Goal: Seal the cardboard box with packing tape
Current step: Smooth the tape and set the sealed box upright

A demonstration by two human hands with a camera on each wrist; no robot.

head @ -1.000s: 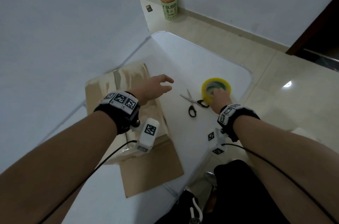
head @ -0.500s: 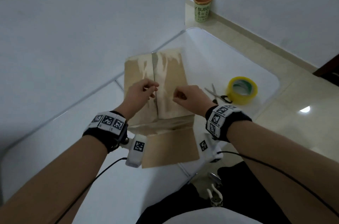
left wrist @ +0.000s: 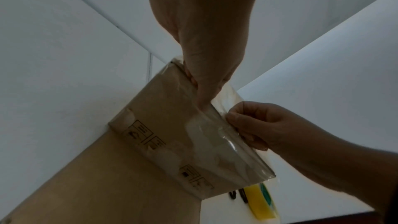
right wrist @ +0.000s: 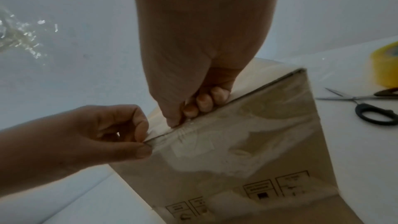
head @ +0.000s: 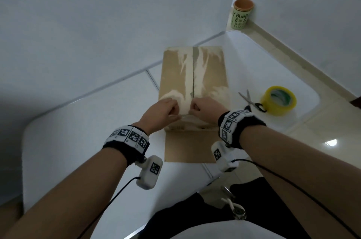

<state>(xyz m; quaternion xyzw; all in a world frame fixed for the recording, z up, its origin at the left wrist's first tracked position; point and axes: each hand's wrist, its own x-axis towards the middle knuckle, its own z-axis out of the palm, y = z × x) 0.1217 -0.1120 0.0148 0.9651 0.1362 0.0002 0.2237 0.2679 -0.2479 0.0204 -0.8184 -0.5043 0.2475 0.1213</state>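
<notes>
A brown cardboard box (head: 195, 74) lies on the white table (head: 88, 131), its top flaps closed along a centre seam, with pale torn patches. Shiny clear tape (left wrist: 215, 139) covers its near face and folds over the near top edge. My left hand (head: 172, 108) pinches that taped edge left of the seam, thumb on the front face (right wrist: 142, 151). My right hand (head: 195, 107) pinches the same edge just right of the seam, fingers (right wrist: 204, 100) curled on top. The yellow tape roll (head: 278, 101) lies apart at the right.
Black-handled scissors (head: 251, 101) lie between the box and the roll. A flat cardboard flap (head: 187, 146) lies on the table in front of the box. A wall runs close along the left. A green cup (head: 242, 13) stands on the floor in the far corner.
My right hand left the tape roll and my left hand came off the box top. Both met over the box, then drew back to its near top edge.
</notes>
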